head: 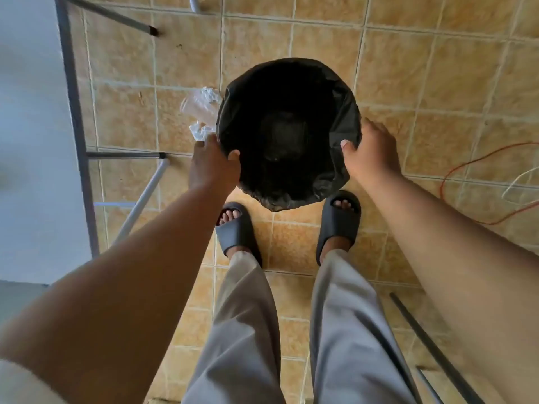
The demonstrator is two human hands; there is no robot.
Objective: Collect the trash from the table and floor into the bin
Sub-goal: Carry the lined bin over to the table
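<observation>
A round bin (287,135) lined with a black bag stands on the tiled floor just in front of my feet. My left hand (211,166) grips its left rim, thumb over the edge. My right hand (370,150) grips the right rim the same way. Inside, the bin looks dark, with only a dim shape at the bottom. On the floor to the left of the bin lie a clear plastic cup (197,106) and crumpled white paper (201,132), touching or nearly touching the bin's side.
A white table (32,141) with a grey metal frame (77,129) fills the left side. An orange cable (478,164) and a white cable (522,182) lie on the floor at the right. A dark bar (431,345) crosses the lower right.
</observation>
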